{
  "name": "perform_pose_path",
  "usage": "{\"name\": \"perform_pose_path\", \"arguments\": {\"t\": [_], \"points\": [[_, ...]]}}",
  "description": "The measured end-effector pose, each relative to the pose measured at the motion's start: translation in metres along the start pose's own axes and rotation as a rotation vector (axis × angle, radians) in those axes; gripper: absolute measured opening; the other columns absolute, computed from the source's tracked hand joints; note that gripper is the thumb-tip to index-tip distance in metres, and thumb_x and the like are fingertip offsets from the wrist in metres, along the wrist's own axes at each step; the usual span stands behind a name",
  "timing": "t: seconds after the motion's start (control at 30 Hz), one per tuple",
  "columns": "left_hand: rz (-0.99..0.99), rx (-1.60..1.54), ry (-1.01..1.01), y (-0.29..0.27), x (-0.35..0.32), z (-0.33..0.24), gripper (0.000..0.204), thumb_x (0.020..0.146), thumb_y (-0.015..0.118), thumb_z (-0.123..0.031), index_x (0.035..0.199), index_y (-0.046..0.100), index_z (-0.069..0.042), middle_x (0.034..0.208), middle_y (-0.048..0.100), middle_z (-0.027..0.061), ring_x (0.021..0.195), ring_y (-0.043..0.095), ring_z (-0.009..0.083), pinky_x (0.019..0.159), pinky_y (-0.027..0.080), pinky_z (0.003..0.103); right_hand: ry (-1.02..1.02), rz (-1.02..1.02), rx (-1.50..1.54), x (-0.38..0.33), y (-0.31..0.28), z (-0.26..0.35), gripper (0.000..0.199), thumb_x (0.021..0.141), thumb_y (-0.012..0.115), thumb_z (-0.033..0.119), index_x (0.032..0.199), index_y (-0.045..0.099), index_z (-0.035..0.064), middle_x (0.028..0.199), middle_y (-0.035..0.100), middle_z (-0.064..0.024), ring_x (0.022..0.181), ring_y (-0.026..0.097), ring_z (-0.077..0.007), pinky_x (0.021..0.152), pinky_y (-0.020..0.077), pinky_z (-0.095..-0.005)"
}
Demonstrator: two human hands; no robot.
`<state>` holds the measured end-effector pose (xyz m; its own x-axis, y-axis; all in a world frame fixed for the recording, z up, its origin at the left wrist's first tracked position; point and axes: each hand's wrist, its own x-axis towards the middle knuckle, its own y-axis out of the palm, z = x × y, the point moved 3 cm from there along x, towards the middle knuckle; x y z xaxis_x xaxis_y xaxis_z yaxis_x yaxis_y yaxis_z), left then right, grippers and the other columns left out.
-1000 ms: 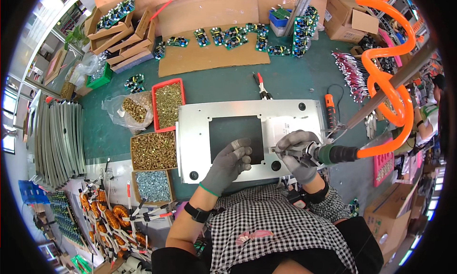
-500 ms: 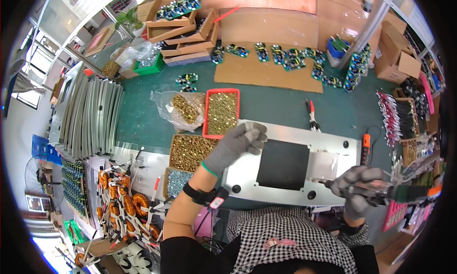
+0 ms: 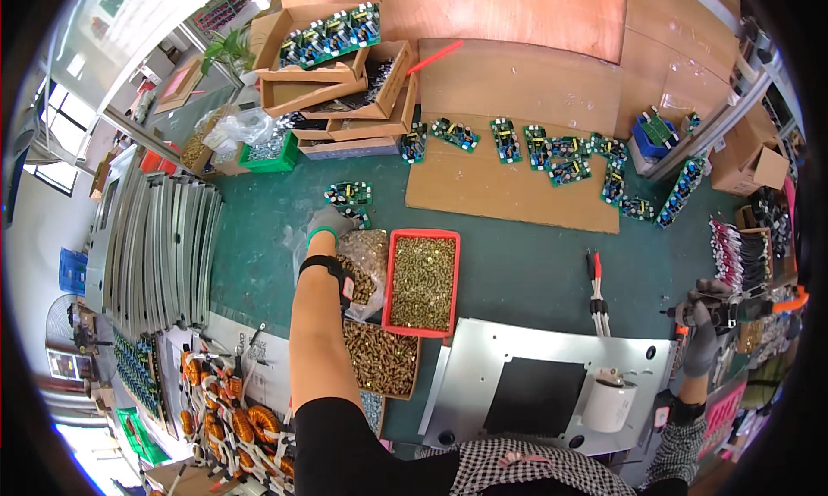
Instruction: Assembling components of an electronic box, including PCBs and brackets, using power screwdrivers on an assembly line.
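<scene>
My left hand [image 3: 333, 223], in a grey glove, reaches far over the bench to the lower of two small green circuit boards [image 3: 355, 215]. Its fingertips are at that board's edge; whether they grip it I cannot make out. Under my left forearm lies a clear plastic bag of brass-coloured fasteners [image 3: 366, 267]. My right hand [image 3: 700, 345], also gloved, is closed round a dark power screwdriver [image 3: 729, 310] with an orange end, right of the metal panel. The silver panel [image 3: 466, 371] lies before me, bearing a black rectangle [image 3: 535, 397] and a white cylinder [image 3: 610, 403].
A red tray [image 3: 423, 282] and a cardboard box [image 3: 381, 358] hold brass-coloured fasteners. Red-handled pliers [image 3: 596, 280] lie behind the panel. More boards [image 3: 552, 155] rest on cardboard at the back. Curved metal panels [image 3: 164, 246] stand at left, above orange-wound coils [image 3: 246, 427].
My left hand has moved from above the panel to the boards at the far left. My right hand has carried the screwdriver off the panel, to the right. The view has shifted too.
</scene>
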<state>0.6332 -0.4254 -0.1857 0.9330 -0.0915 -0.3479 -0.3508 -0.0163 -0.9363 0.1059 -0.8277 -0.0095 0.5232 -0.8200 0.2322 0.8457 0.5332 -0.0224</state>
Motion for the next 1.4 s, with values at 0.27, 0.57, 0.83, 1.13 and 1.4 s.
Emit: {"name": "perform_pose_path", "arguments": {"t": [0.27,0.57,0.83,1.13,1.4], "points": [[-0.020,-0.068,0.282,-0.010,-0.005,-0.018,0.047,0.058,0.078,-0.022,0.100,0.062,-0.008,0.100,0.063,0.0111,0.095,0.060,0.0268,0.084,0.047,0.036,-0.022,0.025,-0.123,0.023,0.009,-0.040,0.037,0.082,0.058,0.005,0.116,0.046,0.0001,0.108,0.055,-0.0101,0.080,0.053,-0.0146,0.074,0.0446,-0.0306],[-0.495,-0.227,0.469,-0.073,-0.082,-0.046,0.044,0.064,0.076,-0.018,0.104,0.059,-0.011,0.100,0.058,0.0104,0.092,0.059,0.0282,0.080,0.047,0.038,0.107,0.258,-0.026,0.020,0.011,-0.038,0.045,0.080,0.064,0.006,0.118,0.043,-0.0015,0.096,0.054,-0.0066,0.084,0.056,-0.0152,0.078,0.0456,-0.0288],[-0.235,-0.575,1.219,-0.124,-0.333,-0.168,0.044,0.068,0.076,-0.006,0.108,0.056,-0.006,0.101,0.057,0.0081,0.088,0.060,0.0188,0.068,0.050,0.027,0.027,0.294,-0.304,-0.003,-0.019,-0.029,0.058,0.075,0.072,0.013,0.125,0.044,0.0021,0.111,0.058,-0.0088,0.099,0.058,-0.0167,0.084,0.0473,-0.0327],[0.002,-0.298,1.678,-0.077,-0.512,-0.278,0.045,0.063,0.072,-0.013,0.107,0.060,-0.011,0.098,0.057,0.0095,0.088,0.057,0.0287,0.073,0.048,0.038,0.259,0.692,-0.289,-0.101,-0.049,0.078,0.049,0.080,0.064,0.016,0.124,0.047,0.0005,0.095,0.059,-0.0048,0.087,0.057,-0.0103,0.075,0.0467,-0.0268],[0.341,-0.405,1.708,-0.062,-0.522,-0.339,0.048,0.075,0.068,-0.015,0.119,0.052,-0.007,0.108,0.056,0.0131,0.094,0.057,0.0299,0.081,0.046,0.036,0.699,0.215,0.135,-0.164,-0.112,0.019,0.045,0.083,0.053,0.006,0.122,0.040,-0.0145,0.098,0.057,-0.0156,0.075,0.062,-0.0186,0.068,0.0514,-0.0279]]}}
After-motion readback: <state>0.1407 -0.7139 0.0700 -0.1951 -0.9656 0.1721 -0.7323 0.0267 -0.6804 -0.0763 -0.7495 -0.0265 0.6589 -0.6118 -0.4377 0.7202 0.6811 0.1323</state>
